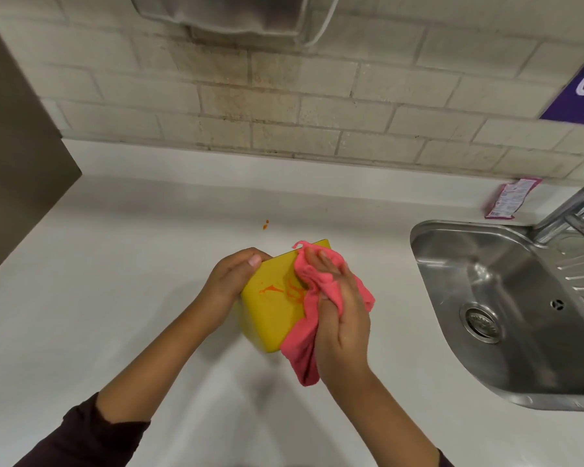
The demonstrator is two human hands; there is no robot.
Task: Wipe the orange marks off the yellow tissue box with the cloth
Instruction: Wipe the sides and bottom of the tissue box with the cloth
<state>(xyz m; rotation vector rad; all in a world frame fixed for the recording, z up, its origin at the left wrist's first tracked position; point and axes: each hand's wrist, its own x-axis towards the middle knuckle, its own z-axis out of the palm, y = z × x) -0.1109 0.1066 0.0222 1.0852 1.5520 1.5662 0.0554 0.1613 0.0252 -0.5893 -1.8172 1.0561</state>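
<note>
A yellow tissue box stands tilted on the white counter at the centre of the view. Orange marks streak its upper face. My left hand grips the box's left side, thumb on the top edge. My right hand holds a pink cloth bunched against the right part of the box's face, touching the orange marks. The cloth covers the box's right edge and hangs down below my palm.
A small orange splash lies on the white counter behind the box. A steel sink with a tap is at the right. A pink packet leans on the tiled wall. A grey panel stands at the left.
</note>
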